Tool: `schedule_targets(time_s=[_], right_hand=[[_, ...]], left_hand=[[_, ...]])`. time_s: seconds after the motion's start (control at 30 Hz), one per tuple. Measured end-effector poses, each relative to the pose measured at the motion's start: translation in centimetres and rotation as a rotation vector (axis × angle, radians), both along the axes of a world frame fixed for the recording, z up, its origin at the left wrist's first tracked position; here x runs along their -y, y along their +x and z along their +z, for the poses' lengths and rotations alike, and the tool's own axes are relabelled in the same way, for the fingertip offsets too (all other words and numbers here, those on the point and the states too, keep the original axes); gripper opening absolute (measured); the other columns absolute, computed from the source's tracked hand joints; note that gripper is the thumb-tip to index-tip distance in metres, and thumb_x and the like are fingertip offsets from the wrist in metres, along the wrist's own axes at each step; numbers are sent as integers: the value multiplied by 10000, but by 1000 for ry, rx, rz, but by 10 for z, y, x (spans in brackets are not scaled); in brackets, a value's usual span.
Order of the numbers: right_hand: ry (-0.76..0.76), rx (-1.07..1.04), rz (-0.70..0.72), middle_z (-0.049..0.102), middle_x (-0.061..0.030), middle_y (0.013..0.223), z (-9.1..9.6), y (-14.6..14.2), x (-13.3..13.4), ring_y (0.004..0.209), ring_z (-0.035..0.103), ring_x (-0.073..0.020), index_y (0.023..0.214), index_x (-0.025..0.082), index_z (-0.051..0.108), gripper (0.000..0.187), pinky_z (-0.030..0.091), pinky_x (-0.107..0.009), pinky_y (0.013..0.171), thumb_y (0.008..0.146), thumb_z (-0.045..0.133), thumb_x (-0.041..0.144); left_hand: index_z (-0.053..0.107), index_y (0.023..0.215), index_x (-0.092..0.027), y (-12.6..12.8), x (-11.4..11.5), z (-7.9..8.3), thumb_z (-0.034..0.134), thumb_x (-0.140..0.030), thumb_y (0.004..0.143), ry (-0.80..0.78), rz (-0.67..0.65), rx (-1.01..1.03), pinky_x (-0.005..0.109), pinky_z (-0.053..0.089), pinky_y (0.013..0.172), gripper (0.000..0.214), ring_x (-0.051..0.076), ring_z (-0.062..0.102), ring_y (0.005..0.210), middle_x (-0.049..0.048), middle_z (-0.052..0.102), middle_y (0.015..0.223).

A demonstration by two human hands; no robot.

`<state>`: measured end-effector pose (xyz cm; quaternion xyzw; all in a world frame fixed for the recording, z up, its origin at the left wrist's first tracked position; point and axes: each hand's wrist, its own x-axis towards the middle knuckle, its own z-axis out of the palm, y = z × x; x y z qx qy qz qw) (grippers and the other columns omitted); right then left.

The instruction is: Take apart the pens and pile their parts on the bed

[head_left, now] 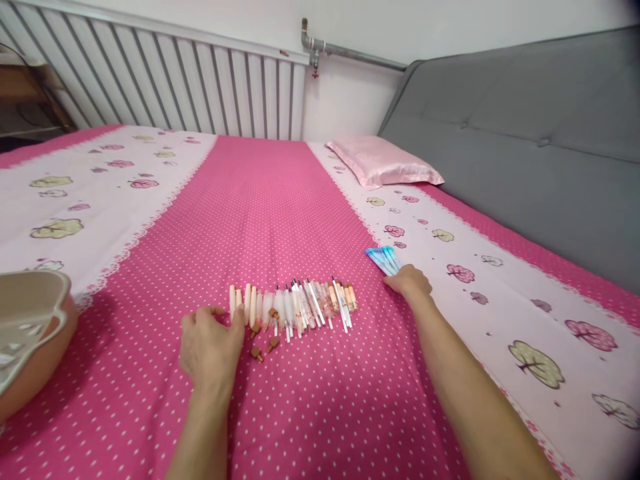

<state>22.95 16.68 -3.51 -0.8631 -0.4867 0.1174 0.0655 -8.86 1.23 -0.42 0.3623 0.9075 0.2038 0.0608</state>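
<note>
A row of several pens and pen parts point(295, 303) lies across the pink dotted bedsheet point(280, 213). My left hand point(210, 347) rests palm down at the row's left end, fingers curled, its fingertips touching the cream-coloured barrels point(240, 300). A few small brown caps point(265, 347) lie just right of that hand. My right hand point(409, 280) is stretched out to the right and is closed on a bunch of blue pens point(383, 259), which fan out beyond its fingers.
A pink satin pillow point(383, 161) lies at the back right beside a grey padded headboard point(525, 140). A tan container point(30, 327) sits at the left edge. A white radiator point(165, 80) lines the far wall.
</note>
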Motion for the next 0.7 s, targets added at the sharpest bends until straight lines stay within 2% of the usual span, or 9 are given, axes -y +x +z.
schedule_targets(time_s=[0.13,0.2,0.33,0.43,0.53,0.63,0.7], right_hand=[[11,18,74,587,-248,1046,-3,1,1,962,573,-354,1138,46,474,606,453,-421,730,624,608,338],[39,15,148,598,-228,1030,-3,2,8,940,580,-342,1123,67,479,556,447,-401,720,647,583,336],[98,-40,359,644,-87,889,9,4,28,812,607,-234,1015,166,518,389,436,-291,666,660,574,314],[127,-97,513,628,-11,772,30,-1,40,682,590,-170,924,198,515,280,406,-235,576,661,563,281],[107,-103,716,596,13,699,60,-19,51,569,540,-136,886,203,499,232,332,-215,482,662,548,241],[70,170,930,584,9,700,92,-49,64,567,504,-125,817,211,500,209,248,-221,473,629,566,145],[100,361,1023,577,3,700,108,-72,74,569,486,-116,793,213,499,186,208,-234,486,675,512,70]], left_hand=[[571,939,-171,0,1,1,456,-528,720,1,-5,14,393,452,628,434,293,551,851,139,513,1043],[573,944,-169,0,1,1,453,-528,722,2,-3,20,395,452,636,438,294,552,852,139,515,1036],[575,949,-169,-1,1,-1,442,-516,730,8,-4,23,393,452,636,432,291,557,835,134,518,1021],[578,945,-168,-2,1,-2,439,-509,732,23,-11,25,389,449,638,425,291,557,837,132,520,1017],[583,943,-165,-2,1,-2,449,-507,729,41,-11,27,384,443,639,425,287,559,832,132,521,1010],[585,932,-164,-1,2,0,459,-495,733,65,-9,24,371,436,632,406,280,556,833,132,524,1005],[584,921,-168,0,3,1,465,-481,739,83,-17,22,364,432,627,381,278,552,842,131,528,999]])
